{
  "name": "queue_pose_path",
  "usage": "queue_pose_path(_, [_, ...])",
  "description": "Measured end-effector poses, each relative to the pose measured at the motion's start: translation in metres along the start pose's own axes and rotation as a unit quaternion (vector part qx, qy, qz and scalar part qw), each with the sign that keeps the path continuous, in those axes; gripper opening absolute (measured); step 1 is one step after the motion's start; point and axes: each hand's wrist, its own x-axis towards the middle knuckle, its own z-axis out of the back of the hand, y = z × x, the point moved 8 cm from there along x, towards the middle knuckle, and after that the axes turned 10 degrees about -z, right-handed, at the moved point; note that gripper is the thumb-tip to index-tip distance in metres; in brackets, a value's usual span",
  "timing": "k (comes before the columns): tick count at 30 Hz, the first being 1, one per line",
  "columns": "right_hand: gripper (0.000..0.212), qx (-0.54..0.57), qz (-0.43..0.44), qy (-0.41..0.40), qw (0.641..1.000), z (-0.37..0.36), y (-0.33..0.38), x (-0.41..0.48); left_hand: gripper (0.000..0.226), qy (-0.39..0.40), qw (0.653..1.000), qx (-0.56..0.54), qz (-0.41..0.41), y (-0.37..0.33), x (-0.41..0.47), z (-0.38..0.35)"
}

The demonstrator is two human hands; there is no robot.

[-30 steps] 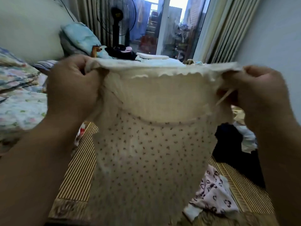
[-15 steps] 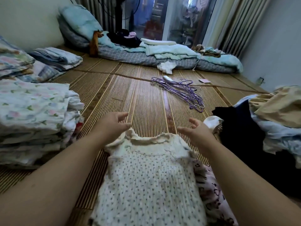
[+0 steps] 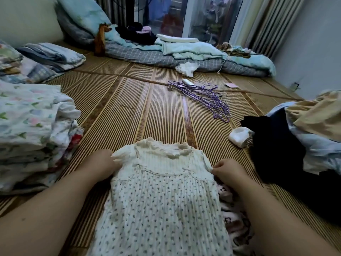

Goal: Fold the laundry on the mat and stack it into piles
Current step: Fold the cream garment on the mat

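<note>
From my seat, the job looks partly done. A tall folded pile (image 3: 31, 130) of floral pieces sits at 9 o'clock on the mat (image 3: 162, 111), while at 3 o'clock a loose heap (image 3: 295, 145) of dark, blue and tan clothes awaits sorting. The dotted dress (image 3: 162, 200) lies flat and face up at 6 o'clock, collar pointing to 12, with no fold made in it yet. My right hand (image 3: 227, 170) has its fingers curled, pinching the edge of the near sleeve. My left hand (image 3: 103, 163) meets the other sleeve, but cloth hides its fingertips, so I cannot tell whether they grip. A pink heart-print garment (image 3: 234, 218) lies partly under the dress at 5 o'clock, also unfolded. Purple hangers (image 3: 203, 97) lie at 1 o'clock. I judge most of the folding remains.
</note>
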Motion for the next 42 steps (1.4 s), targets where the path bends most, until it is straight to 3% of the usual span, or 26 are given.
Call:
queue_pose_path(2, [0.013, 0.056, -0.002, -0.004, 0.998, 0.004, 0.0, 0.004, 0.023, -0.017, 0.999, -0.044, 0.006, 0.004, 0.001, 0.007])
queue_pose_path(4, [0.011, 0.198, -0.019, -0.014, 0.98, 0.013, 0.0, 0.007, 0.027, -0.02, 0.991, -0.131, 0.022, 0.012, 0.002, 0.011])
queue_pose_path(5, [0.011, 0.292, -0.038, -0.003, 0.956, 0.016, -0.002, 0.008, 0.03, -0.018, 0.983, -0.181, 0.031, 0.017, 0.002, 0.012])
queue_pose_path(7, [0.011, 0.49, -0.085, 0.052, 0.866, 0.012, -0.004, 0.011, 0.031, -0.018, 0.962, -0.27, 0.043, 0.023, 0.002, 0.011])
queue_pose_path(8, [0.016, 0.529, -0.098, 0.071, 0.84, 0.01, -0.006, 0.014, 0.026, -0.018, 0.95, -0.308, 0.042, 0.022, 0.001, 0.011])
queue_pose_path(10, [0.03, 0.467, -0.096, 0.1, 0.873, 0.003, -0.011, 0.021, 0.019, -0.021, 0.931, -0.361, 0.039, 0.018, -0.001, 0.012])
queue_pose_path(12, [0.019, 0.397, -0.101, 0.078, 0.909, 0.001, -0.018, 0.024, 0.015, -0.038, 0.92, -0.388, 0.039, 0.016, -0.001, 0.014])
queue_pose_path(16, [0.019, 0.347, -0.105, -0.044, 0.931, 0.02, -0.02, 0.024, 0.021, -0.068, 0.914, -0.399, 0.035, 0.009, 0.0, 0.021])
queue_pose_path(19, [0.021, 0.349, -0.049, -0.059, 0.934, 0.029, 0.003, 0.01, 0.018, -0.066, 0.918, -0.39, 0.001, -0.016, -0.01, 0.023])
queue_pose_path(21, [0.021, 0.361, -0.01, 0.004, 0.932, 0.025, 0.028, -0.005, 0.014, -0.035, 0.919, -0.39, -0.05, -0.047, -0.02, 0.016])
queue_pose_path(23, [0.026, 0.349, 0.037, 0.143, 0.925, 0.006, 0.061, -0.03, 0.016, 0.04, 0.921, -0.374, -0.1, -0.078, -0.03, 0.002])
queue_pose_path(25, [0.031, 0.206, 0.093, 0.268, 0.937, -0.023, 0.082, -0.054, 0.021, 0.135, 0.918, -0.35, -0.127, -0.096, -0.038, -0.017])
queue_pose_path(27, [0.031, 0.123, 0.134, 0.322, 0.929, -0.04, 0.086, -0.066, 0.021, 0.152, 0.928, -0.308, -0.141, -0.097, -0.035, -0.026])
queue_pose_path(29, [0.024, 0.196, 0.126, 0.285, 0.93, -0.03, 0.085, -0.054, 0.016, 0.063, 0.949, -0.278, -0.132, -0.085, -0.023, -0.017])
queue_pose_path(30, [0.025, 0.225, 0.117, 0.226, 0.94, -0.02, 0.081, -0.042, 0.018, 0.006, 0.958, -0.264, -0.107, -0.074, -0.016, -0.01])
queue_pose_path(32, [0.034, 0.188, 0.094, 0.109, 0.972, -0.004, 0.07, -0.023, 0.038, -0.048, 0.972, -0.227, -0.038, -0.052, -0.009, -0.003])
queue_pose_path(33, [0.038, 0.166, 0.079, 0.096, 0.978, -0.006, 0.067, -0.019, 0.051, -0.038, 0.979, -0.198, -0.006, -0.045, -0.008, -0.006])
queue_pose_path(36, [0.035, 0.188, 0.023, 0.153, 0.97, -0.027, 0.065, -0.017, 0.071, -0.018, 0.984, -0.177, 0.025, -0.043, -0.006, -0.019])
queue_pose_path(42, [0.012, 0.205, -0.035, 0.195, 0.959, -0.04, 0.066, -0.015, 0.023, 0.031, 0.937, -0.346, 0.037, -0.054, -0.006, -0.032])
